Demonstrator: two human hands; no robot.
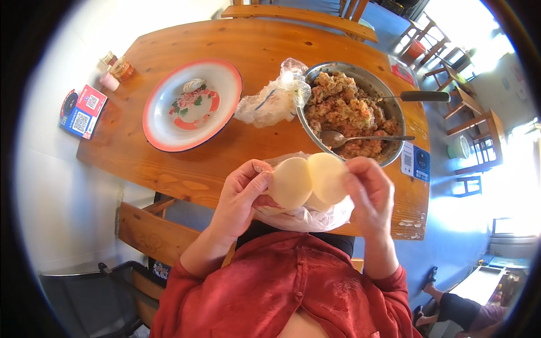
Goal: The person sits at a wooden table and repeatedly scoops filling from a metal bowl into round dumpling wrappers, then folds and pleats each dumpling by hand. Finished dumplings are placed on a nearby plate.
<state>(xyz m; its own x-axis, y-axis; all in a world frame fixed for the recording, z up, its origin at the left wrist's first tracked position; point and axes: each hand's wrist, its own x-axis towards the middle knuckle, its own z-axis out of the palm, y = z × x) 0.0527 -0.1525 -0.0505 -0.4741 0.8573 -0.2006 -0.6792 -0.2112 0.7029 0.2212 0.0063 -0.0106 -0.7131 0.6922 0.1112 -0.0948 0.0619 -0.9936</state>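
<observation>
Between thumb and fingers, my left hand (246, 196) grips a round dumpling wrapper (290, 183). My right hand (372, 192) pinches the outer edge of a second round wrapper (328, 178), whose inner edge meets the first. Beneath both hands lies a plastic bag (304, 219) at the table's near edge, with more dough partly hidden under the wrappers. Just beyond my right hand is a metal bowl (302, 122) of minced filling (344, 107), with a metal spoon (338, 138) and a dark-handled utensil (424, 96) in it. One pleated dumpling (194, 85) sits on the red-rimmed enamel plate (158, 137).
A crumpled clear plastic bag (270, 101) lies between plate and bowl on the wooden table (253, 42). Condiment jars (121, 69) and a sign with printed codes (82, 112) stand at the left. Wooden benches (296, 19) flank the table. Another person (460, 310) is at the lower right.
</observation>
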